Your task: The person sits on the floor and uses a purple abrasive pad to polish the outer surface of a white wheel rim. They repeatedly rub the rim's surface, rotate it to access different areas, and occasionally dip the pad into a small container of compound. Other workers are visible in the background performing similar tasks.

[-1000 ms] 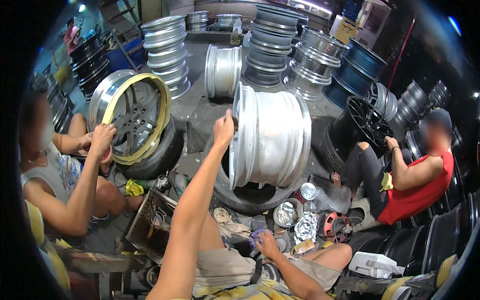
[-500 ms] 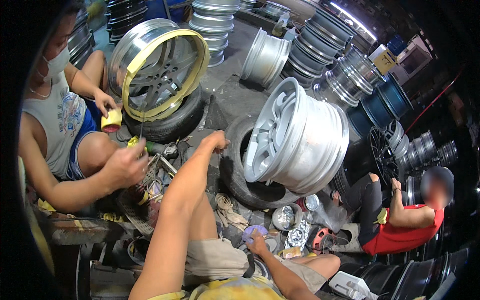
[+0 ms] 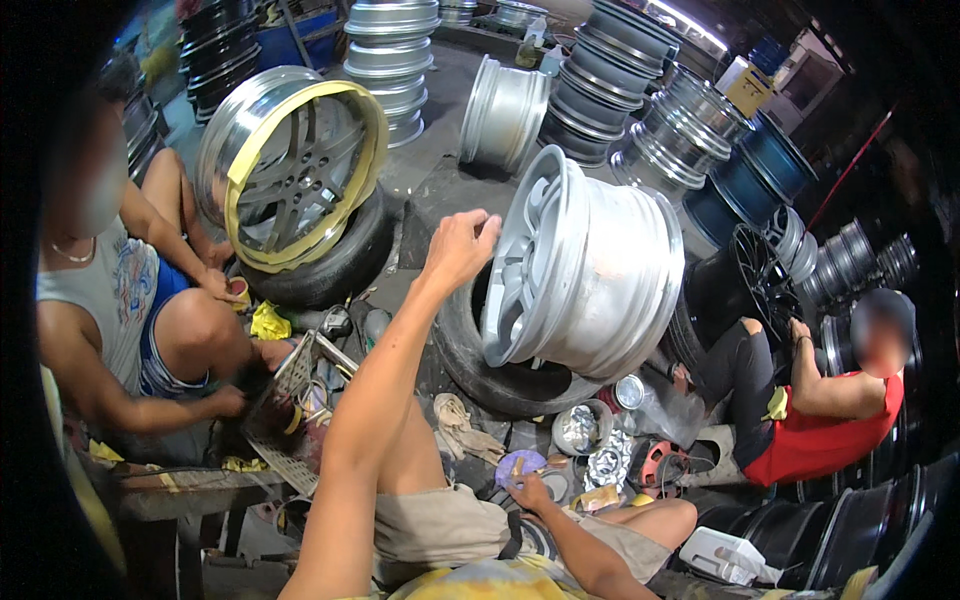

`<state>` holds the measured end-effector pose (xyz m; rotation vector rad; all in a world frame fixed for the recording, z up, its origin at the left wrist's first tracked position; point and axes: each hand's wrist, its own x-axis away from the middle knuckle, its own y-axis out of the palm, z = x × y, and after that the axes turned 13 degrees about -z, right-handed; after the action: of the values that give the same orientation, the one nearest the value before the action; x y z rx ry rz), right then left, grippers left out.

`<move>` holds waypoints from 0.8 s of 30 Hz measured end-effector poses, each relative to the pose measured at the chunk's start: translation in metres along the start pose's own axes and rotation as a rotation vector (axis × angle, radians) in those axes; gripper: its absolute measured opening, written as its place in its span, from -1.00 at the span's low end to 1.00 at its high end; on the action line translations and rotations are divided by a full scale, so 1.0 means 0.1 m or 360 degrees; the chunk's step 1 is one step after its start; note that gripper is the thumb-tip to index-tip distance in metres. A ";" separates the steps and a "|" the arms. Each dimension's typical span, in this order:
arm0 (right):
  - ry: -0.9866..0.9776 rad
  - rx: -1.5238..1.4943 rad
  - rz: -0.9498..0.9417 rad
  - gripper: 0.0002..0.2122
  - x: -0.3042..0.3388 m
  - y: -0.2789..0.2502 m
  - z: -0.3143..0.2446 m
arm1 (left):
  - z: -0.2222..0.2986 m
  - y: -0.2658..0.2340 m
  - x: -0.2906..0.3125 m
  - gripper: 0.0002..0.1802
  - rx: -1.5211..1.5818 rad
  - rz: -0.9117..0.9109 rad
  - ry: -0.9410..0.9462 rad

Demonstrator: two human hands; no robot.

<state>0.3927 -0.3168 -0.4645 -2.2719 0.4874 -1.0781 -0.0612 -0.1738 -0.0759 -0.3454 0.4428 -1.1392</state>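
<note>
My left hand [image 3: 462, 248] is raised beside the spoked face of a silver wheel rim [image 3: 625, 275]. Its fingers are curled together near the rim's edge; whatever may be in them is too small to make out. The rim leans on its side over a black tire [image 3: 520, 388] lying flat. Low in front of me, my right hand [image 3: 530, 492] grips a flat purple disc [image 3: 516, 466] by its near edge. A small brownish strip lies across the disc.
A worker [image 3: 90, 320] at left sits by a yellow-taped wheel [image 3: 240, 195] on a tire. Another in a red top [image 3: 830, 430] sits at right. A crumpled cloth [image 3: 462, 425], a can [image 3: 629, 390] and a tub [image 3: 580, 430] lie before me. Rim stacks [image 3: 395, 75] stand behind.
My left hand has risen and moved right to the rim's face. My right hand stays low with the purple disc. The worker at left has lowered a hand and turned.
</note>
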 end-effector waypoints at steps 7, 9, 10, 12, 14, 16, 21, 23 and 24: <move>-0.0225 -0.0062 -0.0042 -0.71 -0.11 0.10 0.29 | 1.77 -0.29 0.87 -0.79 0.0233 -0.0024 0.1112; -0.0177 0.0005 0.0047 -0.75 -0.14 0.09 0.08 | 2.09 -0.42 1.26 -0.81 -0.0042 0.0128 0.1611; -0.0074 -0.0022 0.0094 -0.72 -0.20 0.19 0.14 | 2.23 -0.46 1.43 -0.82 -0.0133 0.0100 0.1748; -0.0121 0.0222 0.0570 -0.69 -0.28 0.52 0.48 | 2.62 -0.43 1.74 -0.84 -0.0290 -0.0048 0.1954; -0.0073 0.0013 0.0345 -0.70 -0.30 0.50 0.44 | 2.63 -0.25 1.92 -0.76 -0.0405 0.0083 0.2125; -0.0013 -0.0156 -0.0015 -0.70 -0.20 0.13 0.08 | 2.54 -0.22 2.03 -0.65 -0.0466 0.0196 0.2076; 0.0133 -0.0246 -0.0053 -0.69 -0.14 0.16 0.14 | 2.88 -0.21 1.87 -0.86 -0.0024 -0.0001 0.1683; -0.0003 -0.0259 -0.0066 -0.61 -0.09 0.03 0.13 | 2.76 -0.19 1.59 -0.88 0.0000 0.0106 0.1688; -0.0028 -0.0185 0.0021 -0.58 -0.06 -0.03 0.00 | 2.64 -0.30 1.46 -0.85 -0.0081 0.0069 0.1583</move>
<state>0.3892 -0.3112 -0.4659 -2.3735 0.5705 -1.0470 0.0995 -0.3099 0.1425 0.2226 1.3403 -1.2040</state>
